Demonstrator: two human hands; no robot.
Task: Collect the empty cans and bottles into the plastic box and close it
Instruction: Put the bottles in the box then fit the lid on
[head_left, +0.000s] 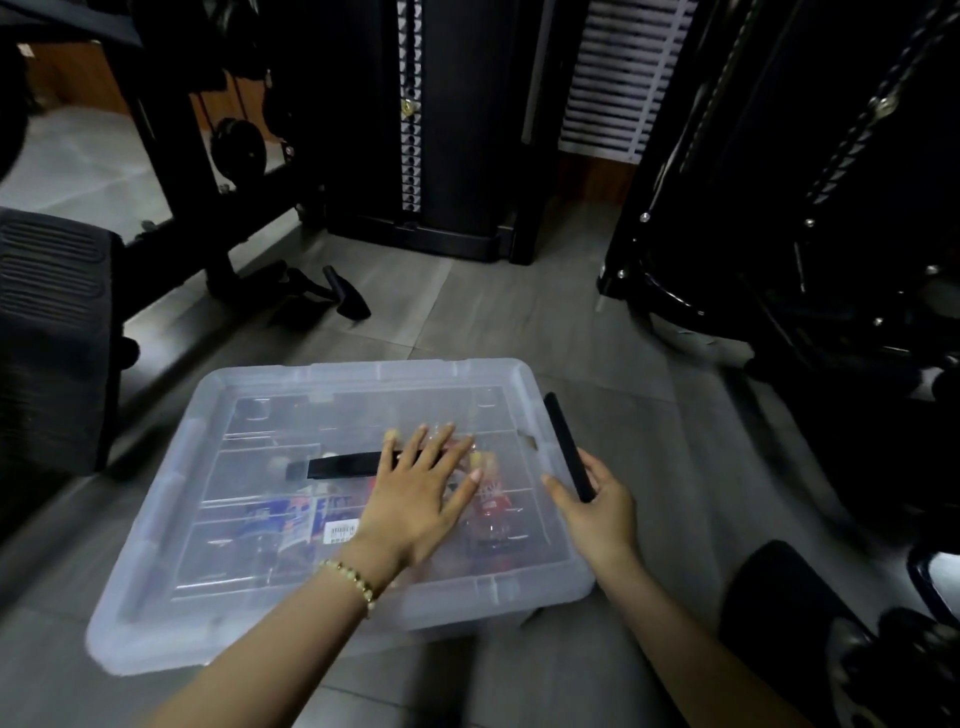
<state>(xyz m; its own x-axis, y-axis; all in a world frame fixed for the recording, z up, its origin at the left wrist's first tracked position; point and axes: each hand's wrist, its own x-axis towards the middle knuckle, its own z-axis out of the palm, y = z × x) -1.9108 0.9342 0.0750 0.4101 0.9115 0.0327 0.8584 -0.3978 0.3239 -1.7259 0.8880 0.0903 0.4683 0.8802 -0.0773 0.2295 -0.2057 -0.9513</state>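
The left hand (415, 499) lies flat and open on the plastic box (156, 597) lid (337, 410). The right hand (597, 506) grips the black side latch (566, 441).

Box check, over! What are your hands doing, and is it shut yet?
Left hand flat on lid. Right hand on black side latch, not yet clipped. Bottles inside plastic box. Nothing blocking.
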